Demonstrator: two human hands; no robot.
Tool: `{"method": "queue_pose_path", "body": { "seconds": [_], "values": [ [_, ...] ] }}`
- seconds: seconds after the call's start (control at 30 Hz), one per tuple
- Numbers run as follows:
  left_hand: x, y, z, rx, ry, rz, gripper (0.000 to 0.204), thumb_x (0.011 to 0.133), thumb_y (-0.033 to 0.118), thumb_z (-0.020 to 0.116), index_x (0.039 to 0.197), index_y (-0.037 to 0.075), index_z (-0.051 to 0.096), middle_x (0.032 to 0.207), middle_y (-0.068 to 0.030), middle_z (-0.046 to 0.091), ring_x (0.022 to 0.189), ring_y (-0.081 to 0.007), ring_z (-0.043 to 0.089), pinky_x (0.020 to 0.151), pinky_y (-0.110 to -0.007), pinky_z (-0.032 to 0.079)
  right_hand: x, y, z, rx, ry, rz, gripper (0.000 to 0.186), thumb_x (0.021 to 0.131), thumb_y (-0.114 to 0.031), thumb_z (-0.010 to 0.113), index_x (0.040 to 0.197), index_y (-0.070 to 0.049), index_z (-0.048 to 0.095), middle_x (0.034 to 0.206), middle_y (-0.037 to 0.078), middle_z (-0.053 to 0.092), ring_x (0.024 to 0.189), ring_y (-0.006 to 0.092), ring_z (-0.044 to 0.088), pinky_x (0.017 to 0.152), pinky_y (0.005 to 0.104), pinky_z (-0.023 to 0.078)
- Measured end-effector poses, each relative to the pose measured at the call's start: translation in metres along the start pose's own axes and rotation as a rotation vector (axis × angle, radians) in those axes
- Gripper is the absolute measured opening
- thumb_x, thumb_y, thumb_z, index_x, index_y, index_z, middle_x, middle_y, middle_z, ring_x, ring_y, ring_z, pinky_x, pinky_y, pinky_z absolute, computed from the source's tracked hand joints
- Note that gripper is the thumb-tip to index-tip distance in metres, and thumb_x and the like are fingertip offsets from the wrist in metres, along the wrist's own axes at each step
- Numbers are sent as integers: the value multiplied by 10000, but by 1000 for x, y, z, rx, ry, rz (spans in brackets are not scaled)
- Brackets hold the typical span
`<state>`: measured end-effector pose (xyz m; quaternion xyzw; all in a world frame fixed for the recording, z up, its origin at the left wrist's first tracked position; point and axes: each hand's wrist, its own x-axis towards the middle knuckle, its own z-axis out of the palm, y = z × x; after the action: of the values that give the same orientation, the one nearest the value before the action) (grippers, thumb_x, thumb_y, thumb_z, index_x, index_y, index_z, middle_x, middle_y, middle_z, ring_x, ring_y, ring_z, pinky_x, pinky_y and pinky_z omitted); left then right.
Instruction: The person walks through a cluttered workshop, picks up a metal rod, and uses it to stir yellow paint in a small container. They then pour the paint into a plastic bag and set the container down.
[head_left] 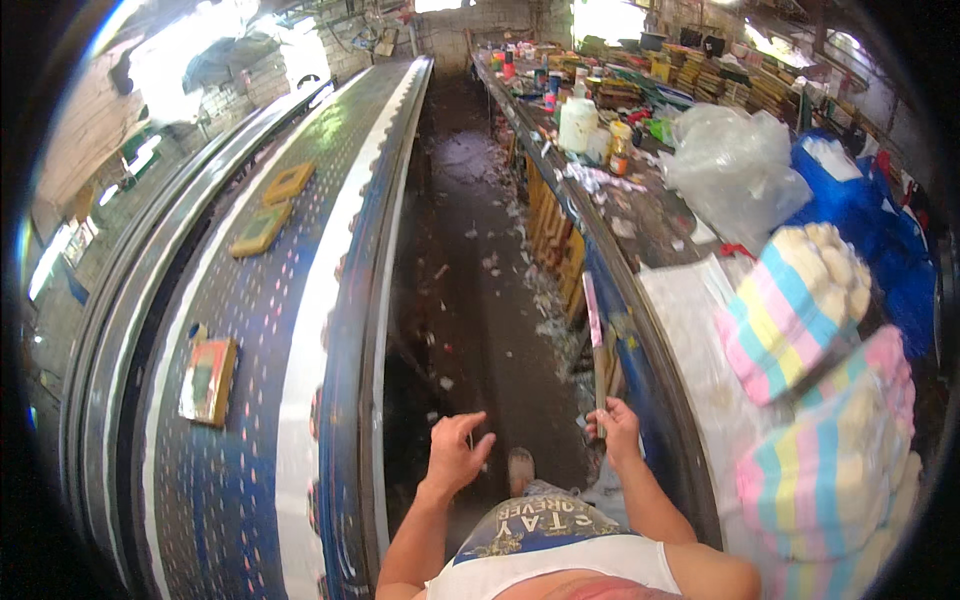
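Head view: a slim pink-faced strip [591, 308] in the right hand [612, 425]

The strip reaches up the picture from the right hand, away from the body, just beside the rim of the right surface [668, 378]; whether it touches the blue side panel [640, 372] cannot be told. The right hand is clamped on its plain, greyish-brown lower part, fingers curled round; the left hand [460, 452] hangs over the aisle floor [470, 330], thumb and fingers apart, nothing visible in it.

The strip looks light and stiff — it runs straight from a hold near one end — so it should turn easily with the wrist; the plain lower part seems the right place to grip, clear of the pink face; if that face is wet or coated it may smear or slip; breakage seems unlikely, though a knock on the rim could mark an edge.

The fingers hide the strip's lower end; its back and thickness do not show; the pink patch is too blurred to tell paint from cloth; the striped bundles [810, 480] at lower right run out of the picture — their lowest parts are cut off.
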<state>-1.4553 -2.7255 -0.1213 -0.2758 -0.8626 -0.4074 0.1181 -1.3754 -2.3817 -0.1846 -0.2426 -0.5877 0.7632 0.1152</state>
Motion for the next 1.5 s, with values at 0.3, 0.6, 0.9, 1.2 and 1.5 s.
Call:
{"method": "queue_pose_path", "body": {
  "seconds": [0.3,0.6,0.9,1.2,1.5],
  "values": [
    [207,-91,-22,43,96,-185,407,911,189,896,1273,42,783,1186,-162,810,1119,-374,754,1087,-464,551,264,-91,130,22,-71,0,326,1099,-98,659,1406,15,652,1032,97,786,793,145,736,692,309,603],
    [372,-254,19,-61,77,-446,404,913,182,901,1268,17,800,1197,-190,819,1111,-346,793,991,-438,623,551,-133,265,14,-117,-105,313,1104,-114,654,1395,0,669,1011,85,777,768,141,723,678,305,596],
    [709,-359,32,-69,15,-181,385,934,216,867,1255,14,804,1236,-209,805,1163,-409,764,1044,-473,591,772,-204,344,-25,-44,-126,313,1095,-79,655,1390,22,677,1006,106,784,755,157,731,671,318,604],
    [962,-449,94,-168,-241,61,384,947,192,864,1291,38,788,1190,-194,801,1120,-395,762,986,-469,594,1012,-217,388,5,51,-122,351,1115,-120,651,1427,39,661,1014,117,793,794,171,752,694,331,623],
    [1151,-575,114,-1,-179,-121,445,905,213,906,1293,26,796,1209,-209,803,1069,-395,782,929,-454,629,1279,-289,490,93,36,-69,397,1108,-115,673,1464,55,626,1018,115,781,767,164,724,679,346,602]
  ]
}}
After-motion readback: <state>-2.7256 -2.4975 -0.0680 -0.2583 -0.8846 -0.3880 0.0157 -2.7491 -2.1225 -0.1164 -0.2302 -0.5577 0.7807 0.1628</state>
